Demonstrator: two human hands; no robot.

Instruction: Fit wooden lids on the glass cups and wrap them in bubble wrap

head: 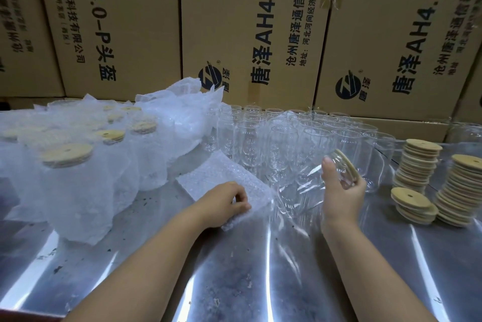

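Two-handed wrapping station, head view. The right hand holds one glass cup, thumb on one side and fingers curled round the other. The cup sits tilted in the grip, its body against the palm. Its wooden lid is seated on the mouth, just above the fingertips and facing away from the wrist.

The left hand pinches the near edge of a bubble wrap sheet with curled fingers. The sheet lies flat on the steel table and extends away from this grip. It lies beside the held cup and apart from it.

Beyond both hands stand rows of bare cups, upright and close together. Outward of the right hand, stacks of spare lids rest on the table. Outward of the left hand stand wrapped cups with lids on, and a loose heap of bubble wrap lies beyond the sheet. Printed cardboard cartons form the backdrop.
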